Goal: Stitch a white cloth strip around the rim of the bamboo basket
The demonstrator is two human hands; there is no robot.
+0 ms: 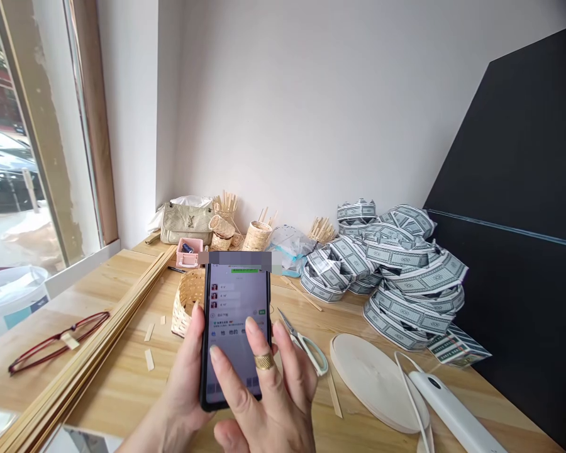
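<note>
My left hand grips a black phone from its left side, thumb on the edge, screen lit and facing me. My right hand hovers over the lower part of the screen with fingers spread, a gold ring on one finger, fingertips touching or just above the glass. Just behind the phone sits a small woven bamboo basket on the wooden table. White-handled scissors lie just right of my right hand.
Red glasses and long bamboo strips lie at left. A round wooden disc and white device with cable lie at right. Printed paper rings pile up by a black panel. A beige bag and small baskets line the wall.
</note>
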